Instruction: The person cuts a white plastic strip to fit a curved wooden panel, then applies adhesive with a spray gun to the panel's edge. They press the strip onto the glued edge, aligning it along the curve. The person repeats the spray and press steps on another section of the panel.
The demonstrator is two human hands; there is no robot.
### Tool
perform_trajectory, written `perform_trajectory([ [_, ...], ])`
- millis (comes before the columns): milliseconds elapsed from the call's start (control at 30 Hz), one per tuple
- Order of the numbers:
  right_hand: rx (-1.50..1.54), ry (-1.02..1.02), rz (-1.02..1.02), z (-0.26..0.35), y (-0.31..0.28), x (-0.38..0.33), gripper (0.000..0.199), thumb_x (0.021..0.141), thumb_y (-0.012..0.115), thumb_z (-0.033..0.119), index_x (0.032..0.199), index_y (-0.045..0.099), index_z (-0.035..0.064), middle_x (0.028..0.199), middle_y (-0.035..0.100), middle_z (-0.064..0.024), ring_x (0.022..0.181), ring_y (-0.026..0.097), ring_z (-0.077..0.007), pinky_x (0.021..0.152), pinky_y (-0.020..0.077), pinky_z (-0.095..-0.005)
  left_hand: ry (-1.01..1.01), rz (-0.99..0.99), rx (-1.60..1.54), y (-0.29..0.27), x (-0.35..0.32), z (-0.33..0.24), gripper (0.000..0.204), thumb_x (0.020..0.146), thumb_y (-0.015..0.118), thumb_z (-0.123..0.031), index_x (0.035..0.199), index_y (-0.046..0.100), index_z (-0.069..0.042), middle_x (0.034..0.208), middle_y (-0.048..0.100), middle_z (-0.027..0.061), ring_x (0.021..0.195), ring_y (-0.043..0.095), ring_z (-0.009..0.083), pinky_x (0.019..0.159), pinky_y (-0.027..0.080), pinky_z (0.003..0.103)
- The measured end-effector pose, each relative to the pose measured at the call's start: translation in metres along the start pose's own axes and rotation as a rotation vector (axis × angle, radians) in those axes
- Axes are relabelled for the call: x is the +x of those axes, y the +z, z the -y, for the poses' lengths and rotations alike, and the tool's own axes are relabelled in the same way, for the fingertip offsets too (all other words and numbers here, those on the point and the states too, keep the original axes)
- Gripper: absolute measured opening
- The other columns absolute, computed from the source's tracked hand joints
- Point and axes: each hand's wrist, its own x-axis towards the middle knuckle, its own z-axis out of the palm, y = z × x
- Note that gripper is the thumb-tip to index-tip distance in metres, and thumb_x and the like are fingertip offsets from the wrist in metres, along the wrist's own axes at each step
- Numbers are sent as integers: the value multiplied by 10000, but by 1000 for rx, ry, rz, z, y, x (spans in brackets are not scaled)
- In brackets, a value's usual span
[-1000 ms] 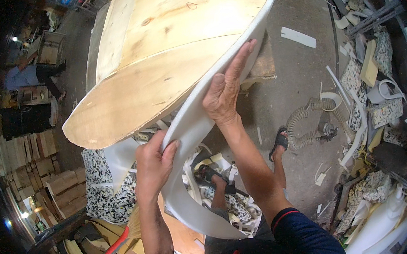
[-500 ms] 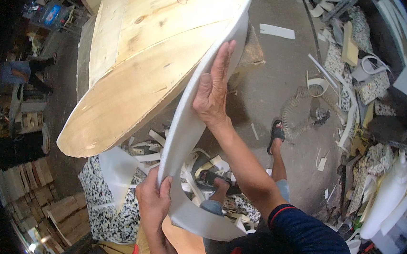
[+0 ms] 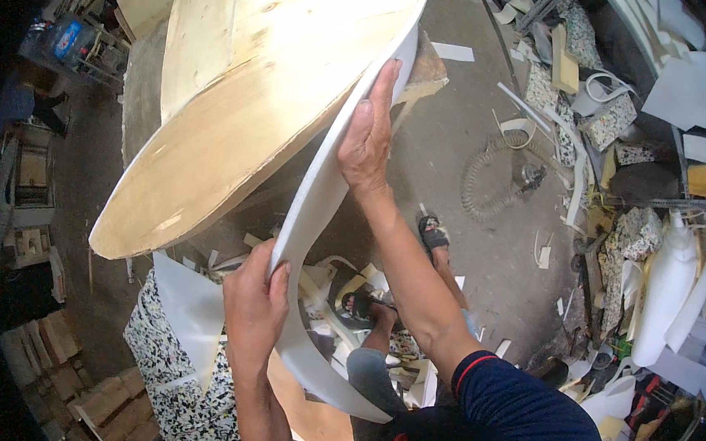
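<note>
A curved wooden panel frame (image 3: 208,168) with a rounded lower-left end stands before me. Along its right edge runs a long white foam strip (image 3: 308,209), whose upper part lies against the wood. Lower down, the strip stands away from the edge, and its tail curves toward my body. My left hand (image 3: 255,304) is closed around the strip's free part, thumb on the near side. Farther up, my right hand (image 3: 368,139) lies flat on the strip's outer face, fingers stretched along it and pressing it to the panel's edge.
A worn wooden block (image 3: 426,81) sits beneath the panel. Speckled foam (image 3: 179,373) and white offcuts lie around my feet. A coiled air hose (image 3: 485,177) rests on the floor at right, with foam scraps piled beyond it. Wooden pieces (image 3: 111,400) are stacked lower left.
My left hand has risen slightly with the strip, bringing the strip's free part nearer the panel. My right hand stays against the strip. My right foot has shifted, and the whole view has turned a little.
</note>
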Motion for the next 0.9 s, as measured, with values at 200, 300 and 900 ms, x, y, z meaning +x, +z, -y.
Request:
perform_trajectory([
  [200, -16, 10, -46, 8, 16, -8, 721, 1072, 223, 408, 1592, 80, -70, 1642, 43, -344, 1549, 28, -443, 1266, 74, -471, 71, -38, 6, -13, 0, 13, 287, 875, 640, 36, 1158, 647, -9, 909, 668, 241, 783, 690, 383, 703, 530, 398],
  [300, -11, 32, -70, 15, 22, -7, 736, 1074, 209, 433, 1592, 65, -70, 1645, 24, -338, 1549, 14, -442, 1265, 70, -478, 64, -64, 6, -18, 7, 17, 250, 889, 638, -5, 1138, 656, 9, 837, 687, 207, 707, 675, 260, 703, 529, 356],
  [900, 93, 148, -98, 50, 48, -49, 845, 1059, 104, 578, 1587, 29, -77, 1642, -9, -344, 1550, -8, -434, 1264, 41, -467, 54, -33, 152, -54, -41, 26, 310, 849, 646, 43, 1155, 657, -10, 970, 676, 200, 876, 618, 386, 796, 498, 460],
])
